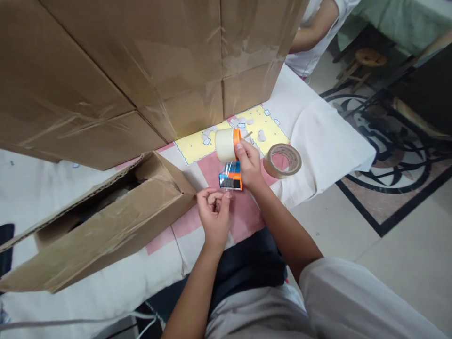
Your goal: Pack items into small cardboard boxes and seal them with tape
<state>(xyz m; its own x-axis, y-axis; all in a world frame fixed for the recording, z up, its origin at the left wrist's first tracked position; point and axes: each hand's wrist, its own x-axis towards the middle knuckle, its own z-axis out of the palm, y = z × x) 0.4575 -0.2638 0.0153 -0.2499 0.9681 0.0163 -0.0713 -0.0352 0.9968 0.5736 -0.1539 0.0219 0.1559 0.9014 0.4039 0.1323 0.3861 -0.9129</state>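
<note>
The dispenser (pixel 229 160) is orange with a pale roll of clear tape on it. It is held upright just above the patterned cloth (pixel 318 136), in front of the person's lap. The right hand (pixel 250 165) is wrapped around its right side with the thumb pressed on the roll, probably so the roll cannot spin. Just below the dispenser, the left hand (pixel 213 209) is closed, its fingertips pinching the free end of a clear strip (pixel 229 170). The strip looks short and taut between the two hands.

Right of the dispenser and close by, a brown roll (pixel 282 161) lies flat on the cloth. Left of the dispenser an open carton (pixel 106 226) lies on its side with its mouth facing the hands. Behind the dispenser stands a big carton (pixel 141 61), its seams already taped. Far beyond, to the right, another person's arm (pixel 314 28) is in view.
</note>
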